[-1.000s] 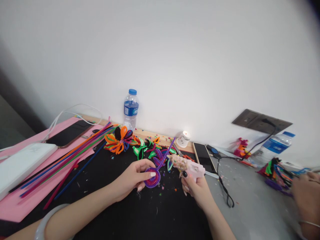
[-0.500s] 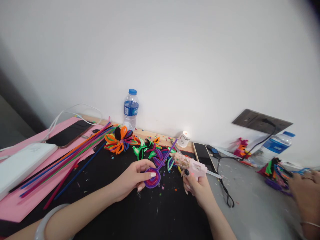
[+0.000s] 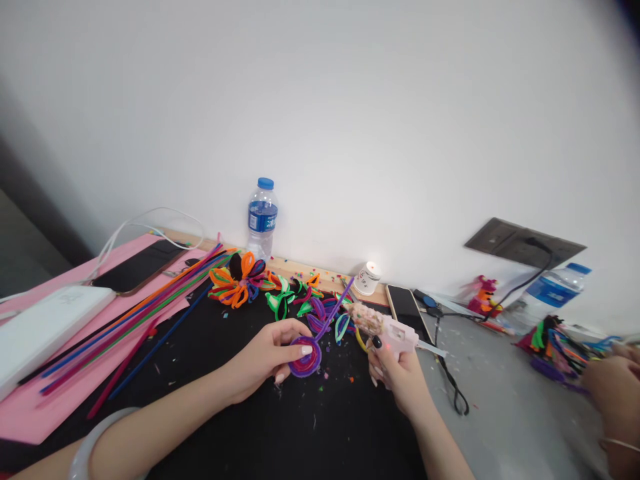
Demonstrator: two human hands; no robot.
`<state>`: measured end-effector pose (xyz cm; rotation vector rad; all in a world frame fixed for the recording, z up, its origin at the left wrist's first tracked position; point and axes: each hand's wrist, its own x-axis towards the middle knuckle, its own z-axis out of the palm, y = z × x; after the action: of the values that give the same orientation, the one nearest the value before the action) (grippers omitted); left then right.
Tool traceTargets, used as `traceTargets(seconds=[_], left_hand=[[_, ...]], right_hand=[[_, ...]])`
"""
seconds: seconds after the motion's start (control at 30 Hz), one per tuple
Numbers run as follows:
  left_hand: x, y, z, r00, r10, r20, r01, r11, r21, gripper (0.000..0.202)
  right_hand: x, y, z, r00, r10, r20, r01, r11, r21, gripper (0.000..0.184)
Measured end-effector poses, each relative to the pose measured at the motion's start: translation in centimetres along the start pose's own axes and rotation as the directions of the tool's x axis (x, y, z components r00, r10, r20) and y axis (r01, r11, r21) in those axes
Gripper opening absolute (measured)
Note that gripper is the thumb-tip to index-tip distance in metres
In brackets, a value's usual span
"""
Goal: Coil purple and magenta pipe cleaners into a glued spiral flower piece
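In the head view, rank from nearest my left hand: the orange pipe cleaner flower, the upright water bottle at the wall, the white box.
From the left hand:
1. orange flower, just beyond the hand, slightly left.
2. water bottle, farther back, against the wall.
3. white box, at the far left edge.

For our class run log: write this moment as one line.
left hand: holds purple coil | right hand: grips pink glue gun | surface: black mat

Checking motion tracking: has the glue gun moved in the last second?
Yes. The glue gun, held in the right hand, has shifted rightward toward the phone, which stayed put.
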<state>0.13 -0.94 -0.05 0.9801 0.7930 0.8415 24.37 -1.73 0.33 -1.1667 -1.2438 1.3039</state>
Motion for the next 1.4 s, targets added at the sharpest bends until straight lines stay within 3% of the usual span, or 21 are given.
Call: traceTargets(seconds=[0.5, 0.8, 1.4], left_hand=[[0.10, -0.40, -0.24, 1.000, 0.001, 0.015, -0.002, 1.000, 0.010, 0.023], [0.01, -0.08, 0.02, 1.000, -0.005, 0.009, 0.005, 1.000, 0.010, 0.025], [0.06, -0.05, -0.06, 1.000, -0.020, 0.017, 0.020, 1.000, 0.018, 0.022]], right_hand=[[0.10, 0.01, -0.07, 1.000, 0.008, -0.023, -0.008, 1.000, 0.013, 0.039], [-0.02, 0.14, -0.14, 1.000, 0.018, 0.023, -0.018, 1.000, 0.004, 0.038], [0.09, 0.11, -0.15, 1.000, -0.011, -0.025, 0.012, 0.999, 0.033, 0.042]])
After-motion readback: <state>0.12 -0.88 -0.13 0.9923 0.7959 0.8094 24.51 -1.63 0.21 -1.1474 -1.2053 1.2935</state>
